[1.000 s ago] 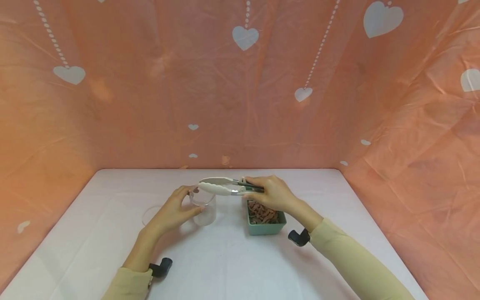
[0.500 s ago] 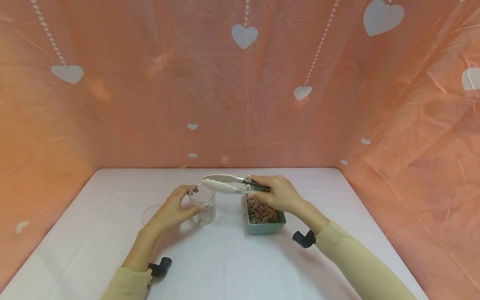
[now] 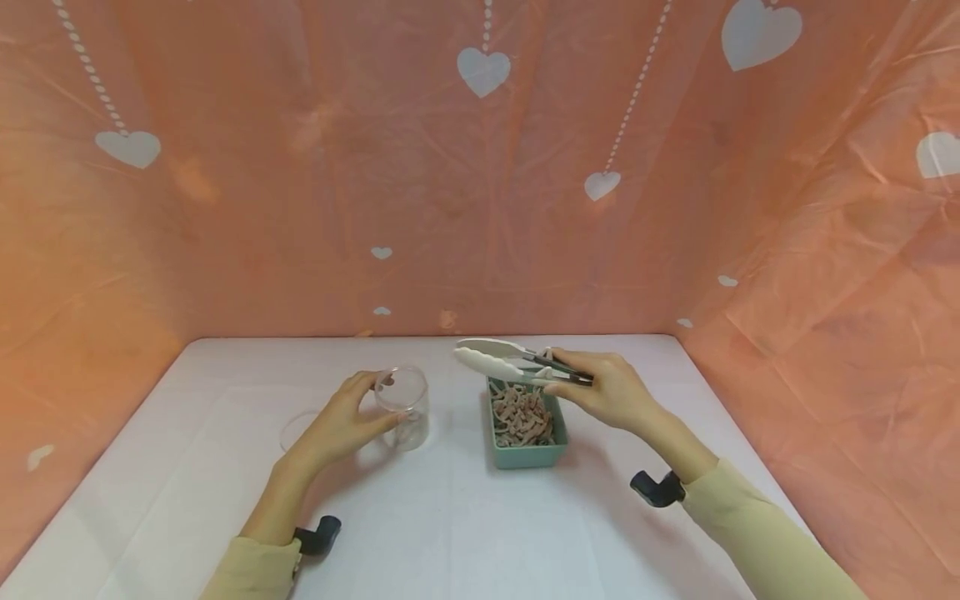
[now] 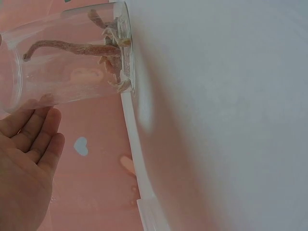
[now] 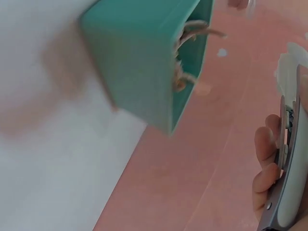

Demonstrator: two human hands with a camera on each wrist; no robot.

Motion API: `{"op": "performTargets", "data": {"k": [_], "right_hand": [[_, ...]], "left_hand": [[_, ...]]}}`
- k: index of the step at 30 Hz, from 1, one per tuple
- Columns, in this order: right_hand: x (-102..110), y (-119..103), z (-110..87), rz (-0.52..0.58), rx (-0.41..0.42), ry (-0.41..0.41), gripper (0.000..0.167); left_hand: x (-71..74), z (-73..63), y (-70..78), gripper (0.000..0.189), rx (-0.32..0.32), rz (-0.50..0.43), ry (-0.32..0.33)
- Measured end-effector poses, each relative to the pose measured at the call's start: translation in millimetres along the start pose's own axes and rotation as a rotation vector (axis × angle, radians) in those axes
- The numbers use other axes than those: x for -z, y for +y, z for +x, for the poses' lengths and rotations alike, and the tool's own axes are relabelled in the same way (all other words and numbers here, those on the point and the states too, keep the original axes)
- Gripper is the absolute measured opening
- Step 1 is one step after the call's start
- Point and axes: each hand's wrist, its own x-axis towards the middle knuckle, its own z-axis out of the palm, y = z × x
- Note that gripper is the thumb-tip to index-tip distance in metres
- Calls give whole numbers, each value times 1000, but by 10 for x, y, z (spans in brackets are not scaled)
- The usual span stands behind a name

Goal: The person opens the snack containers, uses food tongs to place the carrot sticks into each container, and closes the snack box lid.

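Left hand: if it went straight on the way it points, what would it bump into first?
The clear jar, which the left hand holds between thumb and fingers. Past it, the tongs may lie near that line, but depth is unclear.

From the jar [image 3: 414, 410], bare tabletop [image 3: 457, 525] runs toward six o'clock; at three o'clock, the box [image 3: 528, 457] blocks, tongs [image 3: 491, 365] above it.

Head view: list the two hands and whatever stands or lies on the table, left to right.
Clear disc, left hand, clear jar, green tub, right hand.
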Motion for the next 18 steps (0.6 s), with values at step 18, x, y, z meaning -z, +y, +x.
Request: {"op": "performTargets", "data": {"k": [18], "right_hand": [[303, 373, -360, -136, -41, -137, 56]], "left_hand": [[-26, 13, -15, 71, 5, 10, 11]]}}
